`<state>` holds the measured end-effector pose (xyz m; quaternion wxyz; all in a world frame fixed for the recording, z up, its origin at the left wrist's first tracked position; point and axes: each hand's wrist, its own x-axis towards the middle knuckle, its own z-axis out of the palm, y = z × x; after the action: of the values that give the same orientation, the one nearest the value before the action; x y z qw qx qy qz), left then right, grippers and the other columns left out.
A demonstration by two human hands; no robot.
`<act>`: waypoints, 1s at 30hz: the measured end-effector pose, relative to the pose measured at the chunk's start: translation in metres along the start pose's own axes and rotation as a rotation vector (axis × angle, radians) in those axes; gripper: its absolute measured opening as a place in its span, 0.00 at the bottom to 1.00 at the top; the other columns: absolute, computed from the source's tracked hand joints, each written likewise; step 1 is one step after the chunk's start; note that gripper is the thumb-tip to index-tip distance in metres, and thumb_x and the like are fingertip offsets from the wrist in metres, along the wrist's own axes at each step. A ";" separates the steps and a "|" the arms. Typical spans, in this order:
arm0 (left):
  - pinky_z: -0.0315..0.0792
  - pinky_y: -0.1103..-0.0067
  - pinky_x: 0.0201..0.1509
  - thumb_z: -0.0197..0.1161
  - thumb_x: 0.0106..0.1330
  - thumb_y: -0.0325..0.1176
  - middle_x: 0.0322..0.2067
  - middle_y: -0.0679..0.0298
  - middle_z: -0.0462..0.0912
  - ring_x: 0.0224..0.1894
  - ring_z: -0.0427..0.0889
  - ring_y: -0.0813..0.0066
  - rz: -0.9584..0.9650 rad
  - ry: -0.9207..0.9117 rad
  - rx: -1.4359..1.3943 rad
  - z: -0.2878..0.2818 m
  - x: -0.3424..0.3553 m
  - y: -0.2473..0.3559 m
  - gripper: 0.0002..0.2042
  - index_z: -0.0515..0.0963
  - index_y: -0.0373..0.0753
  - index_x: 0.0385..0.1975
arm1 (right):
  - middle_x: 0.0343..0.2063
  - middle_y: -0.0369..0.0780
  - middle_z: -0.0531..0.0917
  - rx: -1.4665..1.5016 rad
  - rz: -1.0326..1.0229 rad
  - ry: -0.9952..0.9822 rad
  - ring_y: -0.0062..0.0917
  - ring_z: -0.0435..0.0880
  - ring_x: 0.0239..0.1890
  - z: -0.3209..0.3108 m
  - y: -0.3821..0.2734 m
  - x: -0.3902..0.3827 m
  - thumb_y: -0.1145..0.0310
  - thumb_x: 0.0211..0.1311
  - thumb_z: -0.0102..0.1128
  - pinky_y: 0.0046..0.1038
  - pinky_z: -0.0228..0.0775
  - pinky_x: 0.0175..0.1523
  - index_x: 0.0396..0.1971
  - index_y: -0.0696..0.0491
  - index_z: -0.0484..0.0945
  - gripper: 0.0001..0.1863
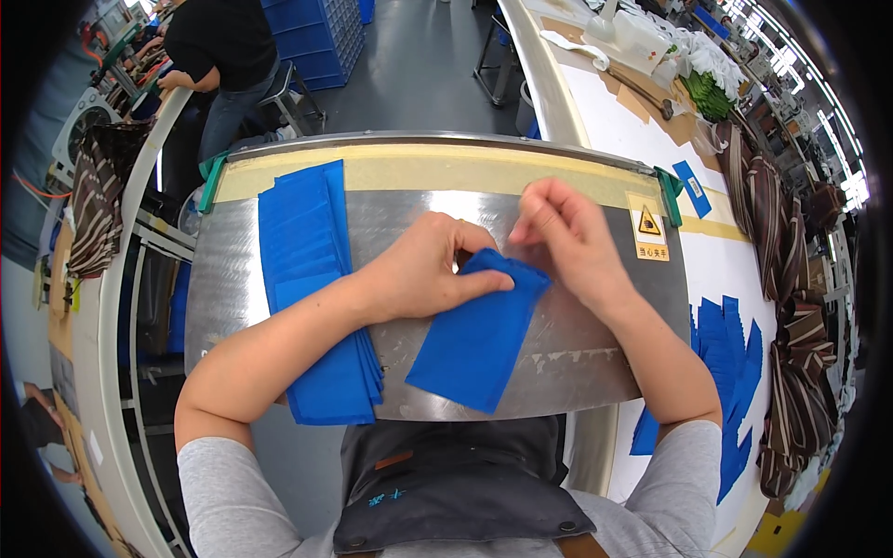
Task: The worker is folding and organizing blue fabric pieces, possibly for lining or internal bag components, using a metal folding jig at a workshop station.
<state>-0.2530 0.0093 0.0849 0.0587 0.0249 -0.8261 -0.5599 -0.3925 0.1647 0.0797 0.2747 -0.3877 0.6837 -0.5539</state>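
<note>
My left hand point(433, 265) grips a blue fabric piece point(470, 358) by its upper end, thumb on top, while the rest of the piece lies over the steel work surface point(595, 381). Just above and right of that upper end is my right hand point(567, 232), its fingers curled together; whatever they may hold is too small or hidden to make out. Left of the held piece, a long overlapping stack of blue fabric pieces point(307, 242) lies on the steel, partly under my left forearm.
A white side table point(595, 102) at right bears loose blue pieces point(716, 353), paper and cloth; striped fabric point(795, 391) hangs beyond it. A warning label point(649, 228) sits near the surface's right corner. A person in dark clothing point(223, 46) works upper left, near blue crates point(307, 42).
</note>
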 end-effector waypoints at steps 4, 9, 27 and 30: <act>0.70 0.82 0.26 0.72 0.61 0.35 0.22 0.65 0.84 0.23 0.75 0.87 -0.156 0.007 -0.180 -0.005 0.002 0.009 0.11 0.86 0.32 0.32 | 0.31 0.40 0.82 -0.197 -0.347 0.040 0.28 0.84 0.33 -0.004 -0.016 -0.003 0.69 0.62 0.68 0.28 0.76 0.39 0.36 0.56 0.78 0.09; 0.71 0.83 0.26 0.72 0.61 0.35 0.23 0.64 0.85 0.24 0.77 0.87 -0.127 0.012 -0.118 -0.004 0.002 0.007 0.11 0.86 0.31 0.32 | 0.31 0.38 0.82 -0.633 -0.683 0.029 0.29 0.84 0.30 0.000 -0.017 -0.005 0.69 0.56 0.72 0.28 0.75 0.34 0.32 0.54 0.79 0.09; 0.69 0.82 0.26 0.72 0.60 0.35 0.21 0.64 0.83 0.23 0.74 0.87 -0.105 0.017 -0.147 -0.001 0.012 0.007 0.11 0.86 0.32 0.32 | 0.30 0.42 0.82 -0.271 -0.450 0.012 0.33 0.83 0.30 -0.006 -0.011 0.001 0.70 0.62 0.67 0.28 0.73 0.36 0.36 0.56 0.79 0.07; 0.66 0.80 0.26 0.72 0.63 0.36 0.20 0.71 0.80 0.24 0.71 0.89 -0.015 0.055 -0.092 -0.002 0.004 -0.003 0.10 0.86 0.33 0.31 | 0.30 0.42 0.82 -0.483 -0.542 -0.030 0.32 0.83 0.30 -0.001 -0.016 0.004 0.71 0.59 0.69 0.28 0.74 0.37 0.34 0.56 0.80 0.08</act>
<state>-0.2567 0.0065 0.0833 0.0782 0.0438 -0.7973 -0.5968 -0.3916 0.1603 0.0952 0.0284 -0.6165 0.6631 -0.4235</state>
